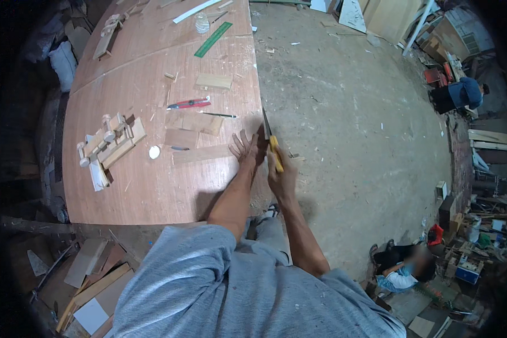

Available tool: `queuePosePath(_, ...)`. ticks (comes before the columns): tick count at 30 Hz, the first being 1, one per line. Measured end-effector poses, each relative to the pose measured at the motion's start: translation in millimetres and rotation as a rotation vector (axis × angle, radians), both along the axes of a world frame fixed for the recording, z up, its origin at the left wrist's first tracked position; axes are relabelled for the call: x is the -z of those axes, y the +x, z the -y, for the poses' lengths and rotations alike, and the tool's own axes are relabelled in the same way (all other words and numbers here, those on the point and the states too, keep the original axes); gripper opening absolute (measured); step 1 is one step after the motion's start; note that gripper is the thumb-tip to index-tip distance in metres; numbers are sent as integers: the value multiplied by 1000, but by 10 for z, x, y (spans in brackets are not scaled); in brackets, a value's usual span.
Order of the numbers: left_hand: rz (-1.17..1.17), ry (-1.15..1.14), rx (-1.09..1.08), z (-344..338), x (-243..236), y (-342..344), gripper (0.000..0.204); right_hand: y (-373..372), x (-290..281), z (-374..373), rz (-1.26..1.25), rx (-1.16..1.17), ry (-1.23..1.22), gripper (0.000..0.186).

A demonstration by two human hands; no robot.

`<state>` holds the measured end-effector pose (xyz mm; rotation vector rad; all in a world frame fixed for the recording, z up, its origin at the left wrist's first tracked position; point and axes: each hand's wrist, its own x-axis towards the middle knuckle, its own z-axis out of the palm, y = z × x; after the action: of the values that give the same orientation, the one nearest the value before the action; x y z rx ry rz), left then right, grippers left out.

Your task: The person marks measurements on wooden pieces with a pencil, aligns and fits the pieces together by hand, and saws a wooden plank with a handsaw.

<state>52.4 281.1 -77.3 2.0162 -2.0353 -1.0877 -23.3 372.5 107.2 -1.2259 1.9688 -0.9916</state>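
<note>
My right hand (pixel 283 176) grips a handsaw (pixel 274 147) by its yellow handle, just off the right edge of the table. The saw's dark blade points away from me along that edge. With fingers spread, my left hand (pixel 245 147) presses down near the same edge, at the right end of a thin wooden strip (pixel 200 155). Whether the blade touches wood is hidden beside my left hand. Left of the strip lie a white round lid (pixel 154 152) and a small dark pen-like piece (pixel 180 148). Beyond it are flat wooden pieces (pixel 194 122), a pencil (pixel 219 115) and a red utility knife (pixel 188 103).
On the wooden table (pixel 135 194), a wooden assembly (pixel 111 142) stands at the left. Farther off are a green ruler (pixel 213 39) and a clear jar (pixel 202 23). Two people, one bending (pixel 462 94) and one low down (pixel 403 267), are at the right. Scrap boards (pixel 96 281) lie lower left.
</note>
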Motion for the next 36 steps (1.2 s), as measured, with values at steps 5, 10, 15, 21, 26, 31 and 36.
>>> queuePosePath(5, 67, -74, 20, -49, 13, 55, 47, 166, -310, -529, 40, -19, -193, 31)
queuePosePath(10, -50, -311, 89, -1, 231, 137, 49, 356, -329, -366, 21, -84, -184, 32)
queuePosePath(15, 73, -57, 2, -59, -62, 27, 51, -9, -485, -628, 31, -2, -61, 42)
queuePosePath(21, 54, 25, 44, 124, 53, 5, 52, 81, -53, -27, -48, 23, -54, 35)
queuePosePath(26, 47, 81, 32, -16, 37, 42, 52, 112, -54, -419, -69, 4, -249, 34)
queuePosePath(31, -52, 27, 13, 108, 53, -64, 50, 45, -128, 23, -52, 54, -46, 32)
queuePosePath(36, -94, -58, -109, -23, 216, 108, 46, 125, -85, -474, -53, -18, -236, 32)
